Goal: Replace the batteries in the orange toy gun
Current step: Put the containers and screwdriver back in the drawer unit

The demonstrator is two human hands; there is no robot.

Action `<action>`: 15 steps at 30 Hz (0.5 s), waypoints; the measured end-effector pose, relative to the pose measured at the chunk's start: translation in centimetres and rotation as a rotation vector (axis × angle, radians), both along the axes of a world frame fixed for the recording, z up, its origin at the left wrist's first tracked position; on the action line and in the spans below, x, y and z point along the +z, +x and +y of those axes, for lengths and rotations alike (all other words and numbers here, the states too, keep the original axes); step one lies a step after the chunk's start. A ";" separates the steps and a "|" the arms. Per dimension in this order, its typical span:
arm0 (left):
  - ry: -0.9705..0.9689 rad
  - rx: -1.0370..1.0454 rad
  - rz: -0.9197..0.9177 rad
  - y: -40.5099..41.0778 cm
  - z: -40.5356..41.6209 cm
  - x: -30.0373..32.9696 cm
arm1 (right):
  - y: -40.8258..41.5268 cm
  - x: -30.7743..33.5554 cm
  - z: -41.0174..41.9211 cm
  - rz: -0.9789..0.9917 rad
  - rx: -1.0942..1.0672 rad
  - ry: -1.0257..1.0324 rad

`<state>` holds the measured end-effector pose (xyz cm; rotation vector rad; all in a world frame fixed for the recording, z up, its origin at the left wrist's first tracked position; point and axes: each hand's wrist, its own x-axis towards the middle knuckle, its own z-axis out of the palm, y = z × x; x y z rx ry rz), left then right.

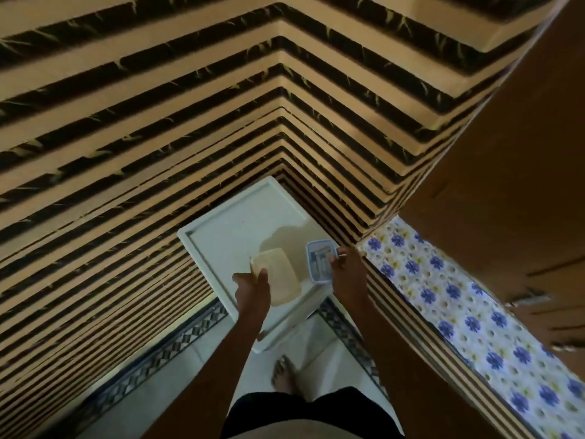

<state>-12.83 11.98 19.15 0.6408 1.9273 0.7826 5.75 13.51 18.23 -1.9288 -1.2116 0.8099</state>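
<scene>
Two hands worked over the table point(221, 236): left hand point(251, 288) gripped the lid point(278, 277) at seven o'clock, right hand point(346, 274) pinched the box point(318, 261), which I judged opened for batteries.

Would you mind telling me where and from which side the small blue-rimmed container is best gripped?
Grip the blue-rimmed container by its long side walls just under the rim, coming from the near right, where the right hand already holds it. It sits upright and open at the white table's near-right edge, so avoid tipping it.
</scene>
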 end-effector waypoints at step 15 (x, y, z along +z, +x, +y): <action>-0.008 0.200 0.195 1.3 2.2 -3.6 | -0.3 -5.2 8.1 -0.206 0.281 -0.165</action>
